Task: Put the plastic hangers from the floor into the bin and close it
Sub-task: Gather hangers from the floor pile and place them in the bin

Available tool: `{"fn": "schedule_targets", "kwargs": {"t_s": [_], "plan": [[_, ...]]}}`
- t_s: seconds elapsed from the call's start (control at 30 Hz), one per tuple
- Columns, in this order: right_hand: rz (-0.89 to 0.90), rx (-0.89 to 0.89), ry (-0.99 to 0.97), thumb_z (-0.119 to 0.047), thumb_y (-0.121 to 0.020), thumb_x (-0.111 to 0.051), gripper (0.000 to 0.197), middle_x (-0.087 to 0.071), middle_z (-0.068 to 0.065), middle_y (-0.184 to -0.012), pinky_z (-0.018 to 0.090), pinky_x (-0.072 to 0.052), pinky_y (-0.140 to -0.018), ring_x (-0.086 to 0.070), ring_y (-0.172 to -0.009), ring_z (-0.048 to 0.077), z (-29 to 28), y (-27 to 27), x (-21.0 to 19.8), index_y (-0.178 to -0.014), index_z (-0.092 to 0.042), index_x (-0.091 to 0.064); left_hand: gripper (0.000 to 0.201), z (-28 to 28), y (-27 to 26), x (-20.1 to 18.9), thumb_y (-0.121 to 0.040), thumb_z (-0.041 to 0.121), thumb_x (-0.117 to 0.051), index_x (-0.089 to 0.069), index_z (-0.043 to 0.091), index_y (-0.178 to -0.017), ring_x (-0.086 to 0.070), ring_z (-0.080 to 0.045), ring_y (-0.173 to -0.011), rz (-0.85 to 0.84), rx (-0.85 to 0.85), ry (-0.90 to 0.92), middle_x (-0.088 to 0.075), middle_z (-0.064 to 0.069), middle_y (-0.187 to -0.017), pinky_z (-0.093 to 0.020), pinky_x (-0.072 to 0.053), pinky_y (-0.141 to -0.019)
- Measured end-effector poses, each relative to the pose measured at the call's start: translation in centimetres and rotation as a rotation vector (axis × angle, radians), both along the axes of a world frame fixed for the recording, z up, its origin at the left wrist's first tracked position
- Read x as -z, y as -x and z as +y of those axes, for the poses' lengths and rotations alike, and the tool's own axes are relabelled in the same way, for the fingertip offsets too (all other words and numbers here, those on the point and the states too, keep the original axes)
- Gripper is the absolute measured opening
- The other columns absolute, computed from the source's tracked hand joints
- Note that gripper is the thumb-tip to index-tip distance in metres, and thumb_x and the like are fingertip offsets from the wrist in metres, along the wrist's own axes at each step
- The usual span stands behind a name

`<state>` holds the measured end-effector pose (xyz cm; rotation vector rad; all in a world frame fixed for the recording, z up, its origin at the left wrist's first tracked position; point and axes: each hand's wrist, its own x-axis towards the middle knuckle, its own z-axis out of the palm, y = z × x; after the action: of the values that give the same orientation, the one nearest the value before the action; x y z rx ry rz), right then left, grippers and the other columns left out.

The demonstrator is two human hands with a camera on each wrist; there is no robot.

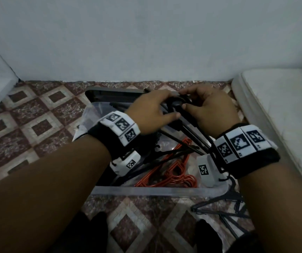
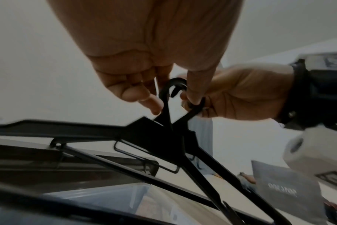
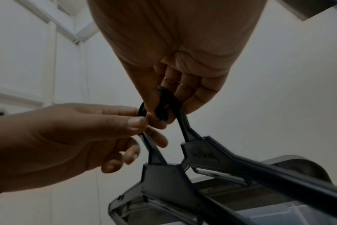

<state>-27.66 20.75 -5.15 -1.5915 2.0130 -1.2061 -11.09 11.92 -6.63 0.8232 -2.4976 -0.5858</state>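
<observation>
Two black hangers (image 1: 184,123), held above the open clear bin (image 1: 146,191), hooks uppermost and crossed, their long arms slanting down toward the person; the left hand (image 1: 151,114) pinches one hook between thumb and fingertips, and the right hand (image 1: 214,108) pinches the other likewise. Inside the bin lie orange hangers (image 1: 172,172) among more black ones, and further black hangers (image 1: 225,212) rest on the floor at its near right corner. Patterned brown tile floor (image 1: 37,115) before a pale wall (image 1: 146,42), the grey lid (image 1: 113,94) behind the bin and a white mattress (image 1: 283,106) to the right.
</observation>
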Motion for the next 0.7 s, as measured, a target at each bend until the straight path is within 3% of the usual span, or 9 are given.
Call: {"fn": "schedule_targets", "kwargs": {"t_s": [0.07,0.17,0.27,0.37,0.47,0.57,0.7], "plan": [[-0.009,-0.045,-0.005,-0.011,-0.081,-0.074,0.029,-0.073,-0.010,-0.095,0.037,-0.057,-0.084,-0.068,-0.089,0.005,0.2,-0.4,0.0,-0.104,-0.027,-0.072,0.041,0.3,0.5,0.4,-0.089,0.043,-0.063,-0.059,0.020,-0.123,-0.051,-0.002,-0.073,0.003,-0.014,0.054,-0.058,0.015,-0.092,-0.021,-0.036,-0.063],[-0.028,-0.024,-0.014,-0.015,-0.083,-0.074,0.024,-0.073,-0.006,-0.093,0.042,-0.058,-0.082,-0.069,-0.087,0.012,0.2,-0.1,0.3,-0.103,-0.027,-0.071,0.024,-0.3,0.4,0.4,-0.094,0.036,-0.058,-0.065,0.017,-0.106,-0.058,-0.013,-0.071,0.000,-0.032,0.074,-0.066,0.004,-0.085,-0.028,-0.041,-0.061],[-0.034,0.081,-0.014,-0.019,-0.086,-0.069,0.018,-0.073,-0.003,-0.092,0.043,-0.059,-0.078,-0.070,-0.084,0.018,0.0,1.2,0.5,-0.098,-0.032,-0.071,0.023,-1.5,-0.9,0.5,-0.094,0.039,-0.057,-0.068,0.019,-0.096,-0.056,-0.007,-0.061,-0.057,-0.051,0.042,-0.063,0.006,-0.071,-0.024,-0.040,-0.055],[0.066,0.200,-0.024,-0.025,-0.087,-0.064,0.013,-0.070,-0.007,-0.086,0.038,-0.058,-0.065,-0.067,-0.074,0.015,0.1,2.5,0.4,-0.092,-0.036,-0.068,0.023,-3.1,-2.6,0.9,-0.092,0.043,-0.058,-0.065,0.022,-0.084,-0.055,-0.008,-0.061,-0.189,-0.085,0.008,-0.060,0.009,-0.067,-0.023,-0.038,-0.054],[0.121,0.257,-0.039,-0.025,-0.087,-0.061,0.011,-0.071,-0.007,-0.083,0.034,-0.056,-0.069,-0.065,-0.069,0.014,0.2,3.0,0.3,-0.092,-0.032,-0.069,0.028,-4.1,-3.6,1.2,-0.092,0.043,-0.059,-0.059,0.023,-0.072,-0.051,-0.011,-0.060,-0.281,-0.096,0.041,-0.054,0.009,-0.062,-0.020,-0.030,-0.050],[0.188,0.289,-0.042,-0.025,-0.088,-0.060,0.013,-0.071,-0.006,-0.086,0.028,-0.052,-0.074,-0.065,-0.077,0.015,0.2,3.1,0.3,-0.095,-0.029,-0.070,0.036,-4.5,-3.7,1.1,-0.093,0.045,-0.058,-0.051,0.025,-0.063,-0.049,-0.010,-0.055,-0.305,-0.139,0.068,-0.052,0.007,-0.058,-0.022,-0.027,-0.048],[0.263,0.303,-0.058,-0.024,-0.089,-0.059,0.014,-0.064,-0.009,-0.082,0.022,-0.042,-0.070,-0.057,-0.072,0.010,0.2,3.0,0.5,-0.099,-0.026,-0.069,0.037,-4.0,-2.9,1.0,-0.094,0.041,-0.055,-0.051,0.020,-0.064,-0.049,-0.017,-0.057,-0.338,-0.178,0.099,-0.050,0.002,-0.059,-0.027,-0.029,-0.051]]}}
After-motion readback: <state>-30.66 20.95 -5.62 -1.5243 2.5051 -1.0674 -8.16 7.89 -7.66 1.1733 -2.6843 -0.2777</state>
